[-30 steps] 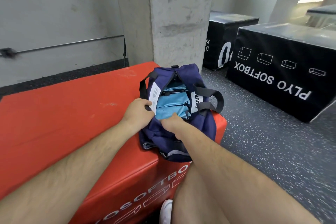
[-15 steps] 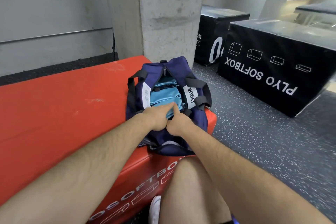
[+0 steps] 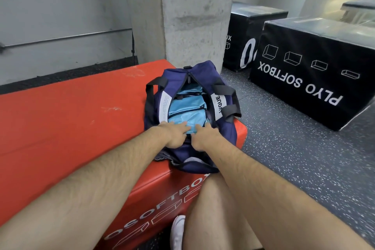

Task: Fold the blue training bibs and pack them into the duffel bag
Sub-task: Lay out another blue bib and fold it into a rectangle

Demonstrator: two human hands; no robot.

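Observation:
A navy duffel bag [image 3: 203, 71] with black handles stands unzipped on the right end of a red soft box [image 3: 71, 128]. Several folded light blue bibs [image 3: 182, 105] lie stacked inside it. My left hand [image 3: 174, 134] rests at the near end of the opening, its fingers stretched flat over the nearest bib. Right beside it, my right hand [image 3: 205, 137] reaches into the same end, fingers pointing forward against the bib's edge and the bag's inner wall. The right fingertips are blurred and partly hidden.
A concrete pillar [image 3: 192, 16] rises just behind the bag. Two black soft boxes [image 3: 314, 67] [image 3: 249, 26] stand on the speckled floor to the right. My bare leg and white shoe [image 3: 177, 231] are below the red box's front edge.
My left hand left the bag's left rim and joined the right at the near end. Both hands, bunched together half a second ago, now spread their fingers forward onto the nearest bib.

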